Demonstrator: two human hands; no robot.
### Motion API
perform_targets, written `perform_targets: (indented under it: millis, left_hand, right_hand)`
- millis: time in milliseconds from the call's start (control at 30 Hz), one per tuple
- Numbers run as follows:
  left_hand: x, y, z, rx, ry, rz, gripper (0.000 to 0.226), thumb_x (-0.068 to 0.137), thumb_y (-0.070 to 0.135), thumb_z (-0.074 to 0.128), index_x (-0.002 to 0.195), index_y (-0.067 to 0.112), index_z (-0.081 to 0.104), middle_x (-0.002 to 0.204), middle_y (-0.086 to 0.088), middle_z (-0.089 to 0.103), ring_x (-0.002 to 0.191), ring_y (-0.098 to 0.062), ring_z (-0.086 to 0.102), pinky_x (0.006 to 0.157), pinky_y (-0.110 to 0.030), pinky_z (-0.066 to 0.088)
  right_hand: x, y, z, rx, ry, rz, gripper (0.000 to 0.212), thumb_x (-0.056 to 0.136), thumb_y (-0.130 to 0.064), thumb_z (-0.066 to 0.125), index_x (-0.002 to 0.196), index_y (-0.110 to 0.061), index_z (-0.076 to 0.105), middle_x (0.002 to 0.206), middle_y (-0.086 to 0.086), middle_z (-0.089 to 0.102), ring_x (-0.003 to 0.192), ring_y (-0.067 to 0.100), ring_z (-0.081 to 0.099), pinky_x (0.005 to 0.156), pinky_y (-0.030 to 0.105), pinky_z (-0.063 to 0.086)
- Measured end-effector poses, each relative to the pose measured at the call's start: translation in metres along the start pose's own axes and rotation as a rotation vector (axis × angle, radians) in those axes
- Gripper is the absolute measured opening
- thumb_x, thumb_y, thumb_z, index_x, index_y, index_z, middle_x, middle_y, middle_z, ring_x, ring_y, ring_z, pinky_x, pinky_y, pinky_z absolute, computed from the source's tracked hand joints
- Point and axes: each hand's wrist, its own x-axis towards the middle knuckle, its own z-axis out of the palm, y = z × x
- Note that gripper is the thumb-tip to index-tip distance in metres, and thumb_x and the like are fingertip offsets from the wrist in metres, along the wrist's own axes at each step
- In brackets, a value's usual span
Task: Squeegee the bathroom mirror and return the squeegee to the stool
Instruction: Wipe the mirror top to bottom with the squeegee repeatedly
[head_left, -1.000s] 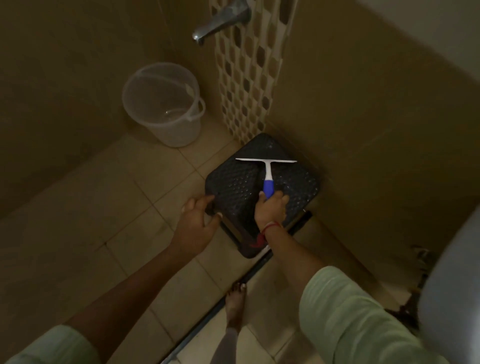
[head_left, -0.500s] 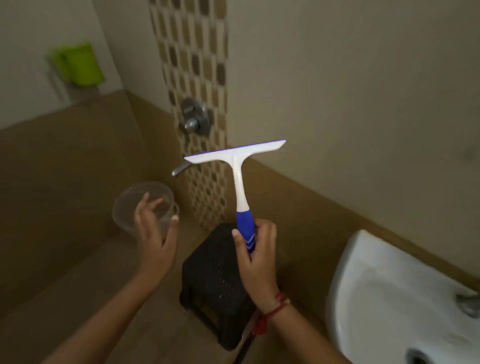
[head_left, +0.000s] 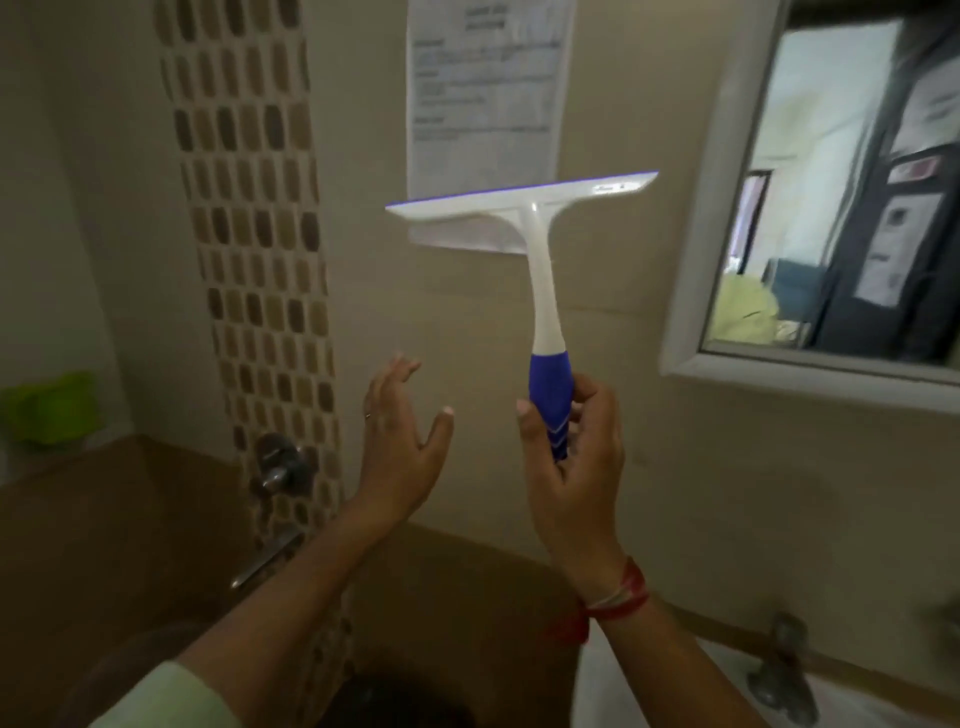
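My right hand (head_left: 571, 467) grips the blue handle of a white squeegee (head_left: 540, 270), held upright with its blade at the top, in front of the beige wall. The blade is left of the white-framed mirror (head_left: 841, 208) and not touching it. My left hand (head_left: 400, 447) hovers open just left of the handle, fingers spread, holding nothing. The dark stool (head_left: 405, 701) shows only as a dark patch at the bottom edge, below my forearms.
A printed sheet (head_left: 483, 93) is stuck to the wall behind the blade. A mosaic tile strip (head_left: 260, 260) with a metal tap knob (head_left: 278, 465) and spout is at left. The white sink (head_left: 675, 696) with its tap sits bottom right. A green holder (head_left: 49, 405) hangs far left.
The squeegee was lifted off the stool in my right hand and raised to wall height. My view swung up from the floor to the mirror. My left hand rose alongside.
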Motion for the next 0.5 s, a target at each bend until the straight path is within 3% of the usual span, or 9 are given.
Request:
perform_targets:
  millis: [67, 167, 233, 367, 500]
  left_hand:
    - [0.02, 0.025, 0.012, -0.033, 0.0, 0.078, 0.057, 0.09, 0.025, 0.057, 0.14, 0.013, 0.03, 0.15, -0.011, 0.028, 0.141, -0.024, 0.025, 0.114, -0.038, 0.024]
    - [0.046, 0.062, 0.028, -0.078, -0.007, 0.189, 0.058, 0.088, 0.031, 0.052, 0.139, 0.012, 0.031, 0.15, -0.012, 0.029, 0.141, -0.025, 0.024, 0.114, -0.039, 0.024]
    - [0.062, 0.086, 0.035, -0.103, 0.001, 0.258, 0.058, 0.087, 0.03, 0.052, 0.138, 0.01, 0.033, 0.148, -0.013, 0.031, 0.14, -0.027, 0.026, 0.113, -0.039, 0.024]
    - [0.098, 0.134, 0.048, -0.134, 0.039, 0.438, 0.053, 0.087, 0.024, 0.057, 0.133, 0.004, 0.039, 0.142, -0.017, 0.038, 0.135, -0.03, 0.034, 0.111, -0.039, 0.028]
    - [0.137, 0.181, 0.06, -0.169, 0.073, 0.544, 0.055, 0.088, 0.022, 0.058, 0.135, 0.004, 0.037, 0.143, -0.017, 0.038, 0.137, -0.028, 0.033, 0.112, -0.033, 0.025]
  right_hand:
    - [0.022, -0.007, -0.018, -0.025, 0.06, -0.045, 0.021, 0.088, -0.035, 0.056, 0.102, -0.026, 0.044, 0.089, -0.001, 0.05, 0.068, 0.007, 0.05, 0.059, 0.013, 0.045]
    - [0.05, -0.018, -0.044, -0.073, 0.116, -0.068, 0.018, 0.089, -0.036, 0.056, 0.1, -0.036, 0.042, 0.091, 0.005, 0.055, 0.067, 0.023, 0.059, 0.054, 0.04, 0.054]
    - [0.067, -0.022, -0.059, -0.111, 0.153, -0.104, 0.018, 0.09, -0.035, 0.056, 0.101, -0.037, 0.042, 0.091, 0.003, 0.057, 0.062, 0.028, 0.06, 0.048, 0.046, 0.051]
    - [0.102, -0.029, -0.095, -0.175, 0.251, -0.199, 0.02, 0.093, -0.027, 0.057, 0.108, -0.024, 0.043, 0.086, -0.012, 0.057, 0.055, 0.013, 0.06, 0.046, 0.035, 0.052]
    - [0.145, -0.045, -0.13, -0.22, 0.338, -0.268, 0.022, 0.092, -0.019, 0.058, 0.109, -0.016, 0.043, 0.083, -0.025, 0.057, 0.064, -0.006, 0.058, 0.053, 0.007, 0.045]
